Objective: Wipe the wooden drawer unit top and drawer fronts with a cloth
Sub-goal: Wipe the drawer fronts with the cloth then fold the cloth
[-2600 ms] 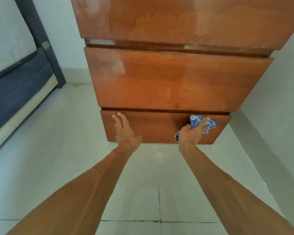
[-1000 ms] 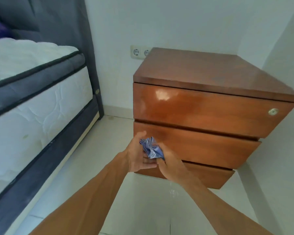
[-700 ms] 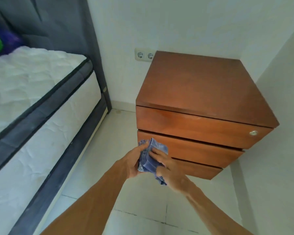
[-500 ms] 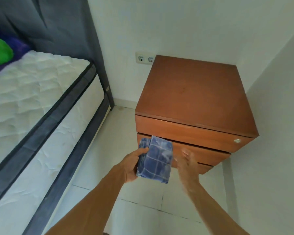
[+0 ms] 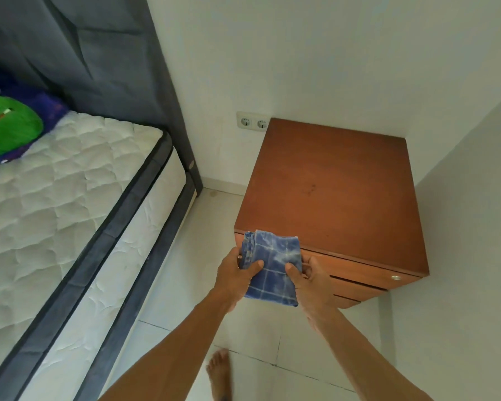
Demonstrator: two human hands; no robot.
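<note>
Cloth (image 5: pixel 275 264) is being readied, clamped by fingers of left hand (image 5: pixel 237 280) and right hand (image 5: pixel 313 285); placement on near drawer unit top (image 5: pixel 336 192) is likely required.

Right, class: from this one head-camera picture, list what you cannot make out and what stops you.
Head view only:
1. Drawer fronts: foreshortened from above; left ends hidden behind the cloth, left hand and right hand.
2. Green thing on the mattress: cut off by the left edge.
3. Dark specks on the unit's top: too small to tell stain from grain.
4. Foot: heel cut off by the bottom edge.
</note>
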